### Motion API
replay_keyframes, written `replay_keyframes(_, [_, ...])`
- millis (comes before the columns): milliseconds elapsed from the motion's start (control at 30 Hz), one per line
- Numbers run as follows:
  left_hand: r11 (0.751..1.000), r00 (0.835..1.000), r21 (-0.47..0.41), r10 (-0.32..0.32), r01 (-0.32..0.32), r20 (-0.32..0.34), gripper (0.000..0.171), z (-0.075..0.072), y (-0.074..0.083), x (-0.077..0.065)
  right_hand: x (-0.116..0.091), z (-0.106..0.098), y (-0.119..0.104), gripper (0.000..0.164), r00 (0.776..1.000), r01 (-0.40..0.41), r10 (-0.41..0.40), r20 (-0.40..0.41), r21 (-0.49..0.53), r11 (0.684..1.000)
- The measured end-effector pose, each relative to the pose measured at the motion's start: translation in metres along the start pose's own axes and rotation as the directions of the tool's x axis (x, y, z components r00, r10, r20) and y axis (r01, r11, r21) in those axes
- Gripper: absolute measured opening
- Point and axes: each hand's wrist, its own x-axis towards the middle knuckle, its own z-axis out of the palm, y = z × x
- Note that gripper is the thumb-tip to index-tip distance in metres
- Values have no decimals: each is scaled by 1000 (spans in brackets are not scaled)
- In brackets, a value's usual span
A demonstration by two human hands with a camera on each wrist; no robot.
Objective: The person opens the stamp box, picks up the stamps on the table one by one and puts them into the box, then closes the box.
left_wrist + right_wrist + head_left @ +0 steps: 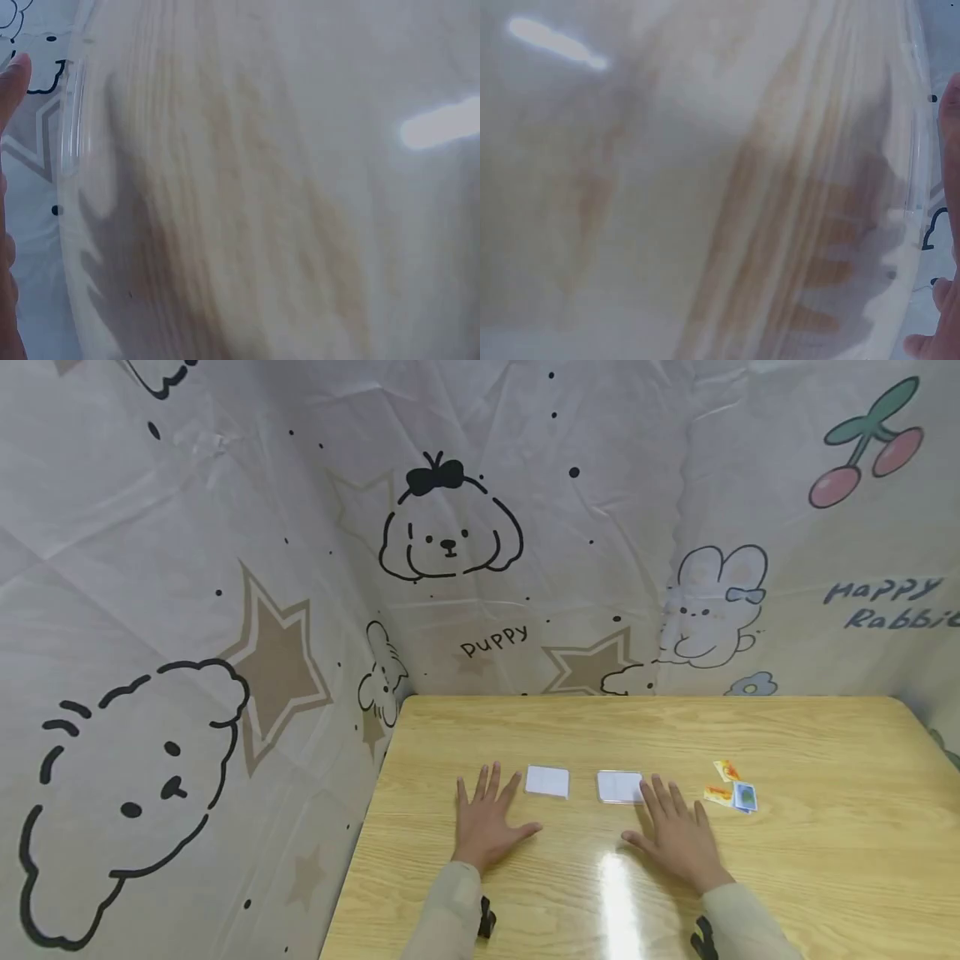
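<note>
My left hand (pixel 486 827) is spread over the table with straight fingers and a thumb held wide. Just beyond its thumb and index finger lies a flat white rectangle (pixel 547 781). The right hand (pixel 678 842) is spread the same way, its fingertips beside the near right corner of a second white rectangle with a clear-looking rim (pixel 619 787). Whether these are cards or thin cases I cannot tell. To the right of that hand lie several small picture cards, among them a blue one (pixel 745 797) and orange-yellow ones (pixel 718 795). Neither hand holds anything.
The wooden table (pixel 825 860) has a glossy top with a bright light reflection (pixel 618 902). Patterned white cloth (pixel 480 635) hangs behind it and along the left side. A black strap (pixel 486 918) is at the left sleeve.
</note>
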Motion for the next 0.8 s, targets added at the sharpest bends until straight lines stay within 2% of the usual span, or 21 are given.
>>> replay_keyframes(100, [1000, 1000, -14, 16, -16, 4, 92, -2, 5, 9, 4, -2, 3, 92, 1000, 16, -16, -22, -2, 1000])
replay_keyframes(333, [998, 998, -24, 53, -53, 17, 93, -2, 17, 24, 11, -3, 7, 95, 999, 43, -43, 17, 43, 998])
replay_keyframes(500, [997, 997, -17, 81, -81, 13, 95, -1, 27, 33, 16, -5, 10, 93, 999, 44, -45, 9, 64, 997])
replay_keyframes(800, [991, 986, -78, 120, -111, 114, 93, -6, 45, 50, 24, -12, 15, 92, 999, 45, -47, 24, 73, 996])
